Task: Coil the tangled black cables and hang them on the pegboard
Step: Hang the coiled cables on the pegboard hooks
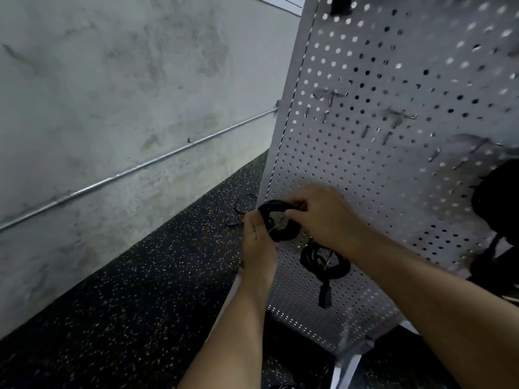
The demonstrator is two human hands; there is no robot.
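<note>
Coil held at the pegboard's left edge, not yet hung

My left hand (257,234) and right hand (323,214) both curl round the coiled cable (290,233), close to the pegboard (393,178) just above a hung coil (325,262); a slack grip could spring the loops, or they could slip past the edge; open floor (140,290) lies left.

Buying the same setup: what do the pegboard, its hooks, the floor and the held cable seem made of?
Pegboard: probably sheet metal, matte light-grey paint; thin folded edge, punched holes. Hooks: likely bare steel wire, dull shine. Floor: seemingly black rubber matting with pale flecks. Cable: matte black jacket, rubber or PVC, cannot tell.
</note>
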